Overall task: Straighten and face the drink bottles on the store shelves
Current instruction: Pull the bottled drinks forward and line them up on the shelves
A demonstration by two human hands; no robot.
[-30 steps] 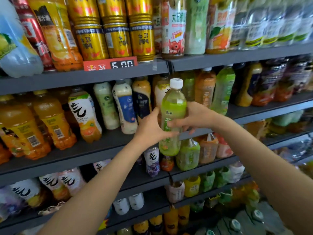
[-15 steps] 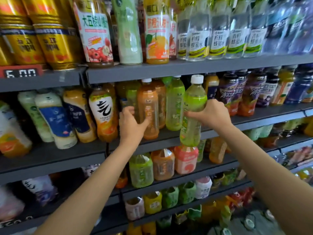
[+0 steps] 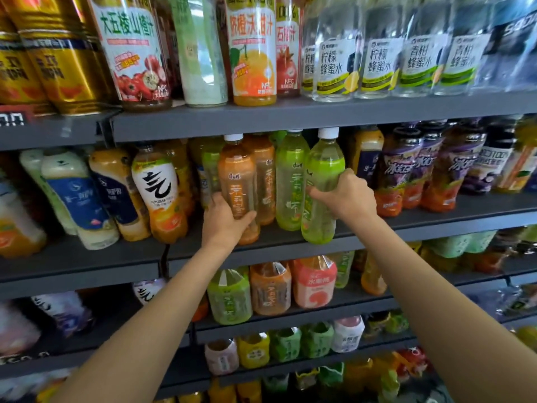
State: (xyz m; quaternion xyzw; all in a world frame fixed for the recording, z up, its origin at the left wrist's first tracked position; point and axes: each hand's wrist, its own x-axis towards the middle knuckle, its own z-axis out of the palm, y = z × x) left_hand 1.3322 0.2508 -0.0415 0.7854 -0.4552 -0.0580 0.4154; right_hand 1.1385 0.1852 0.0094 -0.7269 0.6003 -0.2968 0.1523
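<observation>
Green bottle: a clear plastic green-tea bottle with a white cap [image 3: 321, 190] stands at the front lip of the dark grey metal shelf [image 3: 436, 225], tilted slightly, beside a matching green bottle [image 3: 290, 181].
Right hand: the right hand [image 3: 347, 196] wraps its lower half from the right, probably to seat it in line.
Orange bottle: a clear plastic orange-tea bottle with a white cap [image 3: 236, 178] stands upright, label outward.
Left hand: the left hand [image 3: 225, 221] grips its base from below and left, likely to steady or turn it.
Relation: both bottles sit inside the hands' grasp, on the same shelf, with one green and one amber bottle [image 3: 263, 175] between them.
Judgement: facing looks nearly done here.
</observation>
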